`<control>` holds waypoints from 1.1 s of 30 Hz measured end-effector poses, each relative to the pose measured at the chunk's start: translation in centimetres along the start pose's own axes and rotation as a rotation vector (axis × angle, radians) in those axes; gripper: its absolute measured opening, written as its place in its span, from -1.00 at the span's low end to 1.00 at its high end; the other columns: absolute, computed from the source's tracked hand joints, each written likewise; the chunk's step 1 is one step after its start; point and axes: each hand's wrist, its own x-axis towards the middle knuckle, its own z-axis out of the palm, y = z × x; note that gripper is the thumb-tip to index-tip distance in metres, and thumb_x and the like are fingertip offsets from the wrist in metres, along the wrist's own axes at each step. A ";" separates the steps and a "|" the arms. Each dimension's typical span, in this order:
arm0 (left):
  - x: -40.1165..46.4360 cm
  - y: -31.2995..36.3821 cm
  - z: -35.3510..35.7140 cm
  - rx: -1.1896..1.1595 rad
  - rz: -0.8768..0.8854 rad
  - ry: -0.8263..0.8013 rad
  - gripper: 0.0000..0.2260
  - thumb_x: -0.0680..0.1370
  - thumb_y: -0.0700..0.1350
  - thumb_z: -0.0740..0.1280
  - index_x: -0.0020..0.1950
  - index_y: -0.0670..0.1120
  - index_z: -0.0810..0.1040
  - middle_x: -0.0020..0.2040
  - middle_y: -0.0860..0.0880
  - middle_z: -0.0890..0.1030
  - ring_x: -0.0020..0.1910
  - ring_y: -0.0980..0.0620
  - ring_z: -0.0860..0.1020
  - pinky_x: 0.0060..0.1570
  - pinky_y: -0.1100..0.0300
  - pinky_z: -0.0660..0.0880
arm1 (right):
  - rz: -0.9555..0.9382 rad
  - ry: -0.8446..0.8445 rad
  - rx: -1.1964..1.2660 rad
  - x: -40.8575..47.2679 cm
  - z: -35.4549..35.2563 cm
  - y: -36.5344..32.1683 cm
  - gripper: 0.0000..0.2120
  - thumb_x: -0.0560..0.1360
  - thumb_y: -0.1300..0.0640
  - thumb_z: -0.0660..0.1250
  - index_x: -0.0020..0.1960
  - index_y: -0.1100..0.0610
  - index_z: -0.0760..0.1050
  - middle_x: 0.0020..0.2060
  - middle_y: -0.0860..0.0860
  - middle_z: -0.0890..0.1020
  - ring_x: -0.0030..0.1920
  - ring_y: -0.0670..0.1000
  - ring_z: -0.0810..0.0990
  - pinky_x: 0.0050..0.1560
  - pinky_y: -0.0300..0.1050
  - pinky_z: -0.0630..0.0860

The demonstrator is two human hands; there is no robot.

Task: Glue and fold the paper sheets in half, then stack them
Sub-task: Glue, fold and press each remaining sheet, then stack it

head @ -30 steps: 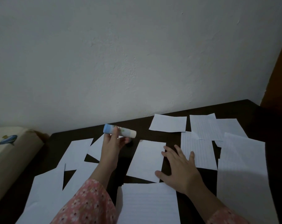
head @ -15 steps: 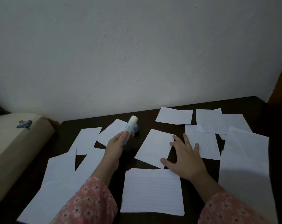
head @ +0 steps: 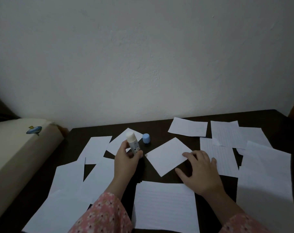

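While the dark tabletop point(head: 159, 177) is strewn with white sheets, head view | glue stick point(head: 132, 142) is gripped upright in the curled fingers point(head: 134, 154) of the left hand point(head: 126, 158), uncapped | blue cap point(head: 146, 138) is stood just beside it | small tilted sheet point(head: 168, 156) is lain between both hands, its right corner pressed by the straight fingers point(head: 187, 154) of the right hand point(head: 201, 172).

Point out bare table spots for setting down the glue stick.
Bare dark table along the wall, left of the blue cap; another strip between the left hand and the tilted sheet. Right side is crowded with overlapping sheets.
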 end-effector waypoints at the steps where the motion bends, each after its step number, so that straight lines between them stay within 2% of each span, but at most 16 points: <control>1: 0.1 -0.2 0.1 0.042 -0.003 0.011 -0.49 0.48 -0.16 0.44 0.37 0.04 0.34 0.37 0.00 0.44 0.28 -0.09 0.48 0.17 0.04 0.50 | -0.008 0.006 -0.007 0.0 0.0 0.0 -0.43 0.48 -0.36 0.14 0.42 -0.15 0.29 0.31 -0.11 0.33 0.41 -0.04 0.20 0.42 0.11 0.11; 5: 0.4 -0.4 0.1 0.161 0.005 0.000 -0.47 0.48 -0.14 0.43 0.39 0.01 0.31 0.38 -0.04 0.43 0.33 -0.08 0.44 0.22 0.02 0.45 | -0.011 0.013 -0.001 0.1 -0.1 -0.1 -0.48 0.48 -0.35 0.15 0.36 -0.16 0.39 0.26 -0.12 0.34 0.37 -0.07 0.23 0.42 0.06 0.12; 9: 0.7 -0.4 0.0 0.153 -0.012 -0.024 -0.43 0.47 -0.14 0.45 0.42 0.01 0.29 0.40 -0.04 0.41 0.32 -0.09 0.45 0.24 0.00 0.45 | -0.008 0.016 0.025 0.1 -0.1 -0.2 -0.48 0.48 -0.35 0.17 0.35 -0.15 0.41 0.24 -0.11 0.35 0.34 -0.08 0.26 0.41 0.04 0.16; 12: 0.4 -0.8 -0.3 0.104 0.009 0.015 -0.31 0.40 -0.11 0.51 0.45 0.02 0.25 0.42 -0.01 0.37 0.33 -0.08 0.43 0.25 -0.02 0.45 | -0.009 0.017 0.027 0.1 -0.1 -0.1 -0.48 0.48 -0.34 0.17 0.36 -0.15 0.40 0.26 -0.11 0.35 0.35 -0.08 0.26 0.41 0.01 0.16; 15: -0.5 -0.6 -0.6 0.106 0.080 0.192 -0.33 0.39 -0.02 0.52 0.42 0.03 0.29 0.33 -0.02 0.37 0.16 0.01 0.48 0.06 0.12 0.53 | -0.022 0.047 0.053 0.0 0.0 0.0 -0.50 0.49 -0.33 0.18 0.35 -0.14 0.41 0.27 -0.10 0.36 0.35 -0.08 0.27 0.39 -0.03 0.18; 18: -1.9 0.3 -0.6 0.184 0.297 0.258 -0.53 0.43 -0.02 0.48 0.27 0.03 0.39 0.12 0.06 0.40 -0.03 0.09 0.46 -0.15 0.35 0.44 | -0.026 0.117 0.064 0.0 0.0 -0.1 -0.53 0.50 -0.28 0.21 0.33 -0.09 0.45 0.25 -0.08 0.42 0.31 -0.07 0.32 0.33 -0.06 0.25; 21: -3.2 1.5 0.0 0.285 0.566 0.099 -0.82 0.49 -0.04 0.42 0.03 0.06 0.48 -0.07 0.14 0.47 -0.07 0.19 0.48 -0.16 0.45 0.41 | 0.062 0.304 0.043 0.0 0.0 0.2 -0.64 0.49 -0.14 0.30 0.21 0.00 0.54 0.15 0.00 0.53 0.23 0.02 0.44 0.20 0.04 0.36; 23: -3.6 2.2 1.0 0.428 0.595 -0.069 -0.86 0.51 0.05 0.37 0.02 0.08 0.51 -0.04 0.17 0.50 -0.04 0.20 0.50 -0.07 0.42 0.44 | 0.213 0.396 0.047 -0.1 0.0 0.4 -0.64 0.46 -0.02 0.37 0.21 0.07 0.54 0.15 0.08 0.54 0.23 0.12 0.45 0.16 0.16 0.38; 26: -3.7 2.7 2.8 0.634 0.363 -0.259 -0.63 0.50 0.17 0.33 0.26 0.10 0.46 0.24 0.13 0.44 0.22 0.14 0.43 0.21 0.17 0.45 | 0.391 0.333 0.044 -0.1 -0.2 0.5 -0.49 0.46 0.00 0.36 0.37 0.11 0.41 0.31 0.15 0.44 0.39 0.19 0.31 0.29 0.31 0.26; 28: -3.4 2.8 3.5 0.741 0.239 -0.322 -0.50 0.49 0.19 0.34 0.38 0.07 0.38 0.35 0.08 0.38 0.32 0.06 0.38 0.28 0.08 0.39 | 0.453 0.235 0.025 0.1 -0.3 0.4 -0.43 0.51 -0.03 0.27 0.48 0.09 0.26 0.44 0.14 0.30 0.49 0.20 0.14 0.39 0.31 0.14; 30: -3.2 2.8 3.8 0.852 0.182 -0.371 -0.43 0.48 0.21 0.34 0.42 0.03 0.34 0.39 0.04 0.36 0.35 0.00 0.36 0.32 0.02 0.35 | 0.479 0.175 0.016 0.3 -0.4 0.4 -0.42 0.56 -0.04 0.19 0.53 0.06 0.14 0.51 0.12 0.20 0.53 0.19 0.05 0.43 0.28 0.09; 33: -3.0 2.8 3.6 0.921 0.199 -0.440 -0.46 0.50 0.20 0.31 0.40 -0.02 0.38 0.41 0.01 0.36 0.36 0.01 0.35 0.34 0.01 0.34 | 0.478 0.160 0.013 0.4 -0.3 0.4 -0.42 0.58 -0.06 0.14 0.55 0.01 0.07 0.53 0.09 0.17 0.53 0.17 0.07 0.44 0.26 0.06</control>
